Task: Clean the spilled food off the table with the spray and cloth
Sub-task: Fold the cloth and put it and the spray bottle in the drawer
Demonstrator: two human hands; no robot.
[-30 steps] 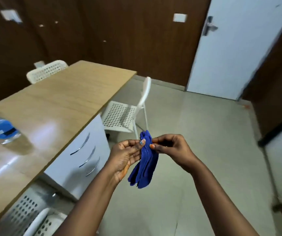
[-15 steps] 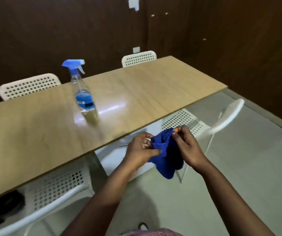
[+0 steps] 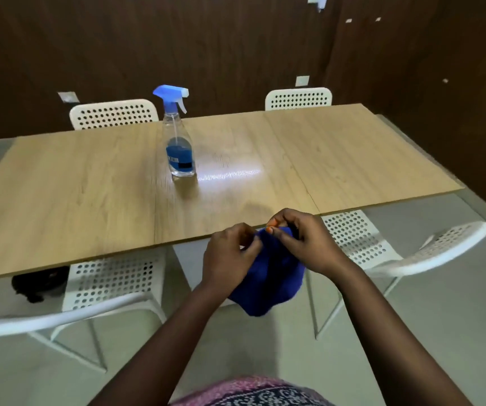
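A blue cloth (image 3: 271, 276) hangs bunched between both hands, just in front of the near edge of the wooden table (image 3: 89, 186). My left hand (image 3: 227, 259) pinches its left side and my right hand (image 3: 303, 241) pinches its top edge. A clear spray bottle (image 3: 178, 148) with blue liquid and a blue-and-white trigger head stands upright near the table's middle, well beyond my hands. I see no spilled food on the tabletop.
Two white perforated chairs (image 3: 112, 114) (image 3: 299, 98) stand behind the table against the dark wood wall. Two more (image 3: 110, 285) (image 3: 382, 247) sit on my side, left and right of me. A dark object (image 3: 39, 282) lies under the table at left.
The view has swung left from the door and floor until the table faces me squarely. The hands have kept hold of the cloth and now work it nearer the table's edge.
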